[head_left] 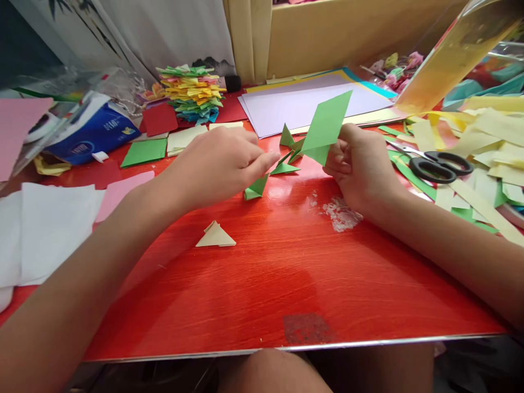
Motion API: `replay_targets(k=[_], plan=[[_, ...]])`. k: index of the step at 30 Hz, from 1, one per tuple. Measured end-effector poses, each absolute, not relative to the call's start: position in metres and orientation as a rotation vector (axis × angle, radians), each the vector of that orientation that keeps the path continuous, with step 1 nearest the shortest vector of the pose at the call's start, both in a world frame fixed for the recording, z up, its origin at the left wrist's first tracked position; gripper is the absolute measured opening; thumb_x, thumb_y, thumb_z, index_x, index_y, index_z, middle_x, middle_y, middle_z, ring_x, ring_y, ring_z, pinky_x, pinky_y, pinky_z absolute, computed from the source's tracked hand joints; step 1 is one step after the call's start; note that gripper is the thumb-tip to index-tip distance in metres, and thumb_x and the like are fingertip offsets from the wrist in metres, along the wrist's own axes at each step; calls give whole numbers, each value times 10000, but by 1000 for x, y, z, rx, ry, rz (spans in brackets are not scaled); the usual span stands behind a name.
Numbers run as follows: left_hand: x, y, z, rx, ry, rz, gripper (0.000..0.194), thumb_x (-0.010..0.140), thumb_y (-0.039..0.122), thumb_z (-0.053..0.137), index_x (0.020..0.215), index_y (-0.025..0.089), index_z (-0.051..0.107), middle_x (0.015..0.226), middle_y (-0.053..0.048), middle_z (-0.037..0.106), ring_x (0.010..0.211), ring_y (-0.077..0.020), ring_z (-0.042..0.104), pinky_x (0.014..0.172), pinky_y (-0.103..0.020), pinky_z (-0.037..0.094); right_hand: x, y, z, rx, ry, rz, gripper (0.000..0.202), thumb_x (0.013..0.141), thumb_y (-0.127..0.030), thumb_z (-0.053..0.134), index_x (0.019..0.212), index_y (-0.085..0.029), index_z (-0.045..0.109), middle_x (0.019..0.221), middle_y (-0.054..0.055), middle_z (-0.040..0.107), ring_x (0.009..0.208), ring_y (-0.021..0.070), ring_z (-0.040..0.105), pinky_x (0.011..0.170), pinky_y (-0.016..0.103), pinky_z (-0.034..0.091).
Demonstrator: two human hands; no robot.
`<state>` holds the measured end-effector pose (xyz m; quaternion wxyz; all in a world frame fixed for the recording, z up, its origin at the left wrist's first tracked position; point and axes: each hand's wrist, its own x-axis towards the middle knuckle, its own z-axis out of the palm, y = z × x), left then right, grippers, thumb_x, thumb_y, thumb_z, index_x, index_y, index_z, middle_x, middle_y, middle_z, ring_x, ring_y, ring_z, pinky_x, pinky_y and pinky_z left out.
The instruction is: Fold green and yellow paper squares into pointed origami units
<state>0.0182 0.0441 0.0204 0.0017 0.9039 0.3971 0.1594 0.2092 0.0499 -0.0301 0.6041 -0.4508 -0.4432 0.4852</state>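
My right hand [360, 164] pinches a green paper sheet [327, 128], holding it tilted above the table. Across from it, my left hand [223, 161] is closed, with thumb and fingers together beside several small folded green paper pieces [286, 168]. Whether its fingertips grip one of these is hidden. Just under that hand is another folded green piece [256, 188]. Nearer to me, a folded cream paper triangle [216, 234] lies on the red table [245, 295].
Black-handled scissors [436, 166] lie among paper offcuts [487, 174] at right. Behind are a stack of folded coloured pieces [192, 93] and large lilac sheets [282, 109]. At left are white paper [57, 229], a blue packet [94, 128] and a green square stack [144, 153].
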Motion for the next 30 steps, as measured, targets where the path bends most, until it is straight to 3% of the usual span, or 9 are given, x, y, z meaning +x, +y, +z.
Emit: replay_targets(k=[3, 5, 10, 15, 20, 24, 27, 30], plan=[[29, 57, 13, 2900, 1175, 512, 276, 825, 240, 352, 876, 203, 621, 902, -42, 584, 905, -185, 525, 749, -295, 389, 210, 51, -30, -1059, -1037, 1114, 334, 705, -149, 439, 423, -187, 265, 424, -54, 180, 385, 60, 108, 403, 266, 69], [35, 65, 9, 2905, 1077, 448, 328, 766, 134, 364, 975, 233, 596, 987, -28, 578, 976, -193, 501, 787, -307, 384, 210, 51, -30, -1055, -1025, 1126, 333, 707, -143, 437, 423, -184, 269, 423, -53, 185, 383, 60, 107, 403, 267, 68], [41, 72, 12, 2850, 1084, 313, 392, 643, 33, 347, 816, 213, 650, 819, -10, 623, 837, -179, 555, 736, -303, 405, 210, 50, -27, -1025, -964, 1178, 323, 700, -109, 424, 427, -182, 268, 429, -57, 181, 374, 54, 104, 398, 263, 56], [52, 81, 10, 2871, 1086, 478, 448, 625, 33, 352, 932, 229, 611, 955, -19, 594, 922, -189, 529, 726, -297, 415, 209, 50, -25, -1025, -930, 1179, 320, 712, -103, 417, 436, -184, 277, 433, -61, 179, 372, 55, 96, 394, 260, 50], [61, 94, 5, 2946, 1104, 411, 424, 625, 17, 365, 881, 229, 629, 985, -52, 566, 922, -215, 526, 704, -313, 416, 209, 50, -24, -1028, -940, 1188, 334, 726, -127, 438, 451, -182, 256, 444, -63, 168, 379, 59, 90, 391, 261, 65], [59, 107, 5, 2883, 1300, 555, 559, 621, -27, 341, 1074, 211, 567, 1007, -88, 551, 946, -227, 505, 759, -337, 407, 209, 50, -24, -1029, -930, 1199, 312, 709, -108, 413, 446, -180, 262, 442, -64, 164, 381, 57, 86, 391, 255, 60], [59, 114, 4, 2871, 1378, 441, 489, 644, -10, 374, 997, 235, 607, 1000, -92, 537, 956, -248, 488, 770, -357, 398, 210, 50, -26, -1021, -939, 1189, 317, 712, -106, 421, 442, -179, 271, 439, -66, 166, 381, 53, 85, 393, 254, 55], [62, 109, 8, 2829, 1376, 681, 337, 771, 90, 362, 955, 224, 609, 993, -95, 545, 908, -233, 514, 759, -353, 394, 210, 50, -30, -1011, -1004, 1127, 334, 728, -123, 424, 432, -181, 282, 428, -62, 193, 380, 52, 114, 396, 251, 63]])
